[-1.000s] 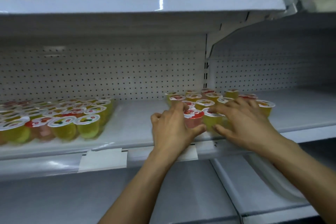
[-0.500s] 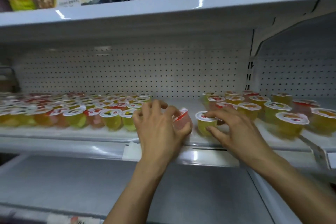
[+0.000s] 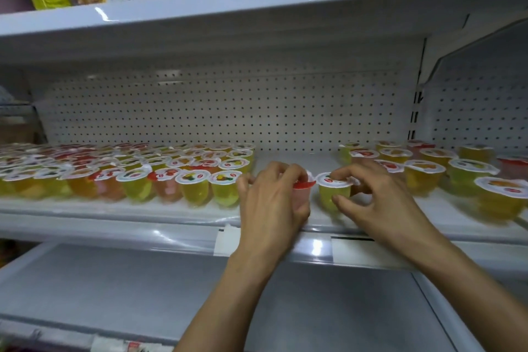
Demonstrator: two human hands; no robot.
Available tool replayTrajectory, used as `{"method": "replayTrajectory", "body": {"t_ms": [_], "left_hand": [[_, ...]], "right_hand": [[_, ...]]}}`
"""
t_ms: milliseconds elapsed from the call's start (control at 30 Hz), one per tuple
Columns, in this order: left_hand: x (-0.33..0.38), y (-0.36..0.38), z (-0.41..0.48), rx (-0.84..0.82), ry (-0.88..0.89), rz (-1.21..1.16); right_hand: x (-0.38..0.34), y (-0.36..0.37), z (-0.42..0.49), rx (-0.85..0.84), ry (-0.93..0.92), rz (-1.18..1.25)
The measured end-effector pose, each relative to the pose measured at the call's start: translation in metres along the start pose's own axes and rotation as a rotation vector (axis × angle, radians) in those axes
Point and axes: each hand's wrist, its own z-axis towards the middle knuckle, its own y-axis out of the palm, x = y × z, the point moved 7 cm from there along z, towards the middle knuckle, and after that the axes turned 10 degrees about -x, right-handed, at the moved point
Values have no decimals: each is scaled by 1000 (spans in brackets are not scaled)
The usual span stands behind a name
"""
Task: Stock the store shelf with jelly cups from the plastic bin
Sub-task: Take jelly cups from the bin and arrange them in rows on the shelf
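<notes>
At centre frame on the white metal shelf (image 3: 171, 210), the left hand (image 3: 273, 206) wraps a red-lidded clear plastic jelly cup (image 3: 302, 193) while the right hand (image 3: 377, 203) pinches a yellow foil-lidded jelly cup (image 3: 333, 191), both probably light, slick-walled, best gripped low on the sides.

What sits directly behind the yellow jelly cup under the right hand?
Behind the yellow jelly cup, bare shelf runs back to the pegboard wall. The right hand covers its right side, so anything there cannot be seen.
</notes>
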Motion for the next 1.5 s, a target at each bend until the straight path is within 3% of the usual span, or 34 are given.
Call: {"method": "replayTrajectory", "body": {"t_ms": [267, 900, 1500], "left_hand": [[-35, -26, -10, 138, -26, 230], [-63, -32, 7, 43, 1, 68], [-71, -29, 7, -67, -35, 163]], "right_hand": [[-14, 25, 13, -36, -5, 70], [-28, 47, 30, -41, -37, 107], [-28, 47, 33, -40, -54, 108]]}}
